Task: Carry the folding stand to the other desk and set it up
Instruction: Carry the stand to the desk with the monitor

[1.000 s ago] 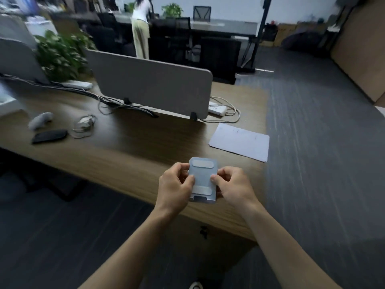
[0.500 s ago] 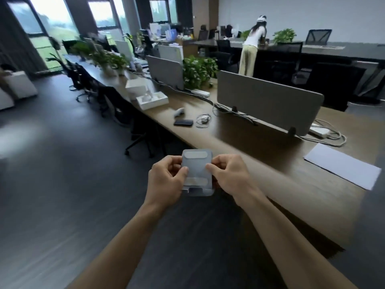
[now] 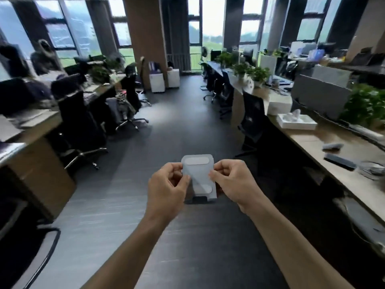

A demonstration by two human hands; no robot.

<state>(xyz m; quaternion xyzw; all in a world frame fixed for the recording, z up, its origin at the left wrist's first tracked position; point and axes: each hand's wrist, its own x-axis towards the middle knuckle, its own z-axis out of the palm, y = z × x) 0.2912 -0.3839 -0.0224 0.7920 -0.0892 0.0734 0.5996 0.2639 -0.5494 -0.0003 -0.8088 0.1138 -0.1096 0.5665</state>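
The folding stand [image 3: 199, 175] is a small grey plate with two pale oval pads and a lip at its lower edge. It is folded flat and held upright in front of me, over the dark aisle floor. My left hand [image 3: 166, 189] pinches its left edge between thumb and fingers. Its right edge is gripped by my right hand [image 3: 233, 182]. The long wooden desk [image 3: 325, 147] I was beside runs along the right. Another row of wooden desks [image 3: 39, 126] lines the left.
The dark aisle floor [image 3: 181, 113] stretches ahead between both desk rows. Black office chairs [image 3: 81, 130] stand on the left, more chairs [image 3: 252, 119] on the right. A white tray [image 3: 296, 122], a dark phone [image 3: 339, 161] and plants [image 3: 366, 105] sit on the right desk. A seated person [image 3: 44, 65] is far left.
My view has swung left, from the wooden desk with the grey divider to the open aisle. Both hands kept the same grip on the stand.
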